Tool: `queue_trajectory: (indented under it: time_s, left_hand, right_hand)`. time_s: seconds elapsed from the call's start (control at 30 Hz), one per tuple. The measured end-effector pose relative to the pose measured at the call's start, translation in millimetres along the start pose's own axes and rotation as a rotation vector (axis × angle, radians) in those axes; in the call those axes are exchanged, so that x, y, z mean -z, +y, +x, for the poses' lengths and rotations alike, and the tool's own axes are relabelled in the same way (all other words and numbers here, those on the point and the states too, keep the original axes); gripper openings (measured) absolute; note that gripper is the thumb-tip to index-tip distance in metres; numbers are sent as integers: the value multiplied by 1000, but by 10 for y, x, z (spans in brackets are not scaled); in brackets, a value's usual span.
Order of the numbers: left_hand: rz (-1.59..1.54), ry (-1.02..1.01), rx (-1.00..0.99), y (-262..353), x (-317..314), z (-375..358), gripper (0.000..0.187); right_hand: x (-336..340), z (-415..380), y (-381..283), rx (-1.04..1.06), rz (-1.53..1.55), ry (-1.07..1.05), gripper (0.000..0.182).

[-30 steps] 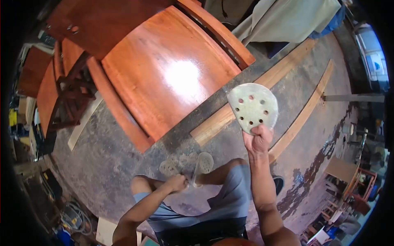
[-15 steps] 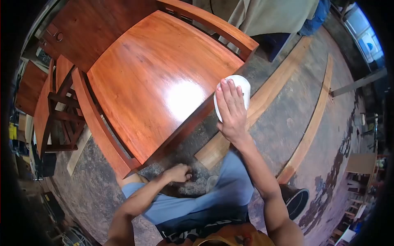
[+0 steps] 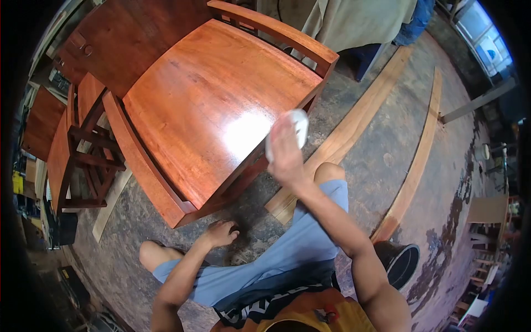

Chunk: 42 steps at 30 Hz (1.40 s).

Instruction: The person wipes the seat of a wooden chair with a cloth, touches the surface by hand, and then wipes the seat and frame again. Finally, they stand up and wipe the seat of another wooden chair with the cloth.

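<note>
My right hand [image 3: 284, 150] presses a pale round sanding disc [image 3: 296, 123] against the near right edge of the glossy reddish wooden chair seat [image 3: 204, 105]; the hand is blurred with motion and covers most of the disc. My left hand [image 3: 220, 233] rests low on the dusty concrete floor near my knee, fingers curled on the ground with nothing visible in them. The chair's armrest rail [image 3: 276, 33] runs along the far side of the seat.
Two long wooden planks [image 3: 359, 116] [image 3: 418, 160] lie on the concrete floor to the right. A black bucket [image 3: 399, 263] stands by my right leg. Another chair frame [image 3: 83, 149] stands at left. A cloth-covered object [image 3: 354, 19] sits behind.
A second ago my right hand held the holed disc up in the air; it then laid it on the seat's edge and has slid it left. My left hand moved down to the floor.
</note>
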<state>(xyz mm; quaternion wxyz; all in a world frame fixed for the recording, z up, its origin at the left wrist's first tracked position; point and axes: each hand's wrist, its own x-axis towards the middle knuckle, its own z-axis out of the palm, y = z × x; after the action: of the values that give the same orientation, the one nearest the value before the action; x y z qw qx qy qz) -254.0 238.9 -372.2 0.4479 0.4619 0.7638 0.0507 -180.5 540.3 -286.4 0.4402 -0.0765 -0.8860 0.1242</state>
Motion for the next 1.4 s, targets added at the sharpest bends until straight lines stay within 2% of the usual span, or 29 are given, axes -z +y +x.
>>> queue_trajectory:
  time_s: [0.07,0.17,0.2,0.23,0.3,0.43,0.5,0.53,0.57,0.63,0.7,0.73,0.83,0.87,0.9,0.97,1.0,1.03,1.1,1.13,1.17,1.23,1.3,1.37,1.4]
  left_hand:
    - [45,-72,41,43,71,-20,53]
    - [90,-71,42,123,176,-39,55]
    - [102,-52,33,151,189,-51,55]
    - [71,-39,14,181,195,-60,55]
    - [17,-6,-24,215,246,-52,56]
    - [47,-9,-14,102,205,0,57]
    - [105,-60,47,40,215,-18,58]
    - [104,-55,57,38,229,-45,58]
    - [103,-45,67,69,260,-65,58]
    - [67,-45,97,134,346,-142,59]
    - [-13,-57,132,264,450,-216,59]
    - [-4,-32,116,172,375,-189,58]
    - [38,18,102,-192,172,-239,57]
    - [54,29,109,-176,180,-278,56]
    - [68,46,116,-156,197,-303,55]
    - [18,53,148,-57,252,-346,54]
    - [-6,55,163,-21,279,-357,53]
    - [-17,71,141,-59,259,-336,52]
    - [-29,93,93,-160,194,-325,51]
    - [-30,84,114,-178,174,-335,51]
    - [-33,79,135,-156,197,-353,50]
    - [-42,68,174,-75,252,-371,50]
    - [-57,49,208,39,294,-387,50]
    - [-40,71,171,-29,223,-362,49]
    - [-34,83,154,-62,201,-366,49]
  right_hand:
    - [-28,-101,-122,197,-24,-30,66]
    - [56,30,296,25,-9,-13,66]
    - [88,93,396,-117,-113,12,71]
    - [93,189,483,-135,-165,74,74]
    - [7,92,196,-143,-16,98,71]
    - [74,-56,-101,255,4,-54,66]
    - [-53,-37,280,94,-12,44,81]
    - [44,98,409,-3,-82,56,81]
    - [162,326,424,-73,-134,137,66]
    - [21,227,419,-86,-126,191,64]
    - [12,41,163,105,52,59,66]
    - [77,55,140,262,-24,12,65]
    - [85,167,656,88,-49,116,66]
    - [138,251,754,-65,-73,176,76]
    - [94,249,761,-85,-112,160,78]
    - [44,106,530,-3,18,150,77]
    - [154,104,398,98,19,54,61]
    - [211,119,389,168,23,23,60]
    - [217,174,682,132,-11,54,67]
    - [280,248,752,7,-68,94,69]
    - [287,331,768,-29,-112,148,66]
    - [154,193,630,-15,-10,143,63]
    - [283,260,515,122,22,60,62]
    - [282,291,699,-59,-60,135,62]
    - [280,391,806,-109,-30,196,75]
